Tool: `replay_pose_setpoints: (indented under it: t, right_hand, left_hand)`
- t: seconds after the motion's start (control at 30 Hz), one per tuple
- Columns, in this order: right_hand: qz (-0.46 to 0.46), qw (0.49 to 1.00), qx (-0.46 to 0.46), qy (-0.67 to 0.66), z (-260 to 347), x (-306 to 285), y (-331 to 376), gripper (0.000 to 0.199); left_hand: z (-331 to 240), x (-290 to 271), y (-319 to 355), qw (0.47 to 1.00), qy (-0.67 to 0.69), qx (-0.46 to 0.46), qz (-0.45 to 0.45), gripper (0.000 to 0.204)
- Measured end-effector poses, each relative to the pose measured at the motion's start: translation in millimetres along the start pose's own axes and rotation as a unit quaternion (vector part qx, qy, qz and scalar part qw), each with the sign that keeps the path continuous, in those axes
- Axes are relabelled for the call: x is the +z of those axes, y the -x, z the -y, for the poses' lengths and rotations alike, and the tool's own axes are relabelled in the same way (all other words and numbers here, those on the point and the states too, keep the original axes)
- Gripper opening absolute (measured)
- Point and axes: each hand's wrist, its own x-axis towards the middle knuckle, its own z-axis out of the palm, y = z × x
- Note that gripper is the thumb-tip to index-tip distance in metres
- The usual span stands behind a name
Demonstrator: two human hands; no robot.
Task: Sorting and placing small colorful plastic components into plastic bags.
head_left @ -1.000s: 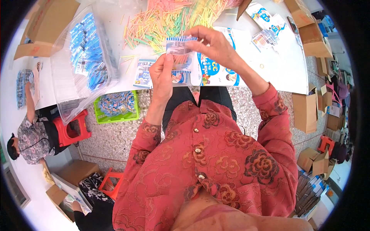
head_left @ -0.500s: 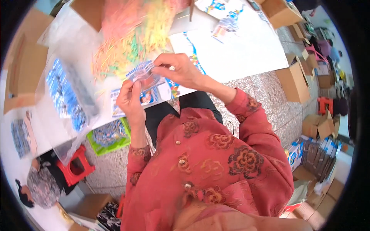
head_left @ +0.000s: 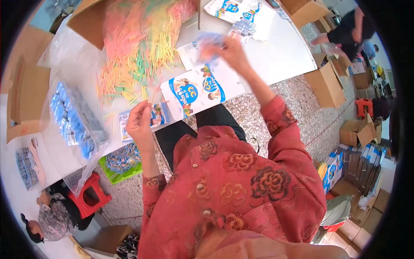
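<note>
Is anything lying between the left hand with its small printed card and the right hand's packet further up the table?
Yes. The large flat printed sheet lies on the table between the left hand, holding the small card, and the right hand with the blurred packet.

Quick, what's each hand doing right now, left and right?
Left hand: closed on a small printed card.
Right hand: closed on a small packet, blurred.

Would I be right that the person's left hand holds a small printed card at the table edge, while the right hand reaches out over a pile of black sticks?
Not quite: in the head view the sticks are pink, yellow and green, not black. The left hand does hold the small printed card, and the right hand reaches out.
</note>
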Motion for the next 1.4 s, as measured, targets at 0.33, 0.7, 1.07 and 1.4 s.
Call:
replay_pose_setpoints:
  t: [0.33, 0.7, 1.07, 1.4]
  right_hand:
    - [-0.127, 0.966, 0.09, 0.206, -101.1, -76.0, -34.3, 0.043]
    - [-0.227, 0.918, 0.056, 0.321, -83.2, -71.3, -23.4, 0.049]
    - [-0.075, 0.97, -0.179, 0.145, 22.0, 33.0, -0.5, 0.027]
    - [0.24, 0.945, -0.181, -0.132, 112.4, 130.9, 29.6, 0.039]
  left_hand:
    - [40.9, -91.4, 19.0, 0.89, -0.415, 0.091, -0.168, 0.032]
    - [58.2, -91.3, 16.0, 0.828, -0.526, 0.065, -0.181, 0.049]
    - [57.9, -88.9, 12.3, 0.848, -0.472, 0.094, -0.224, 0.029]
    - [6.0, -60.6, 16.4, 0.972, -0.158, 0.046, -0.168, 0.009]
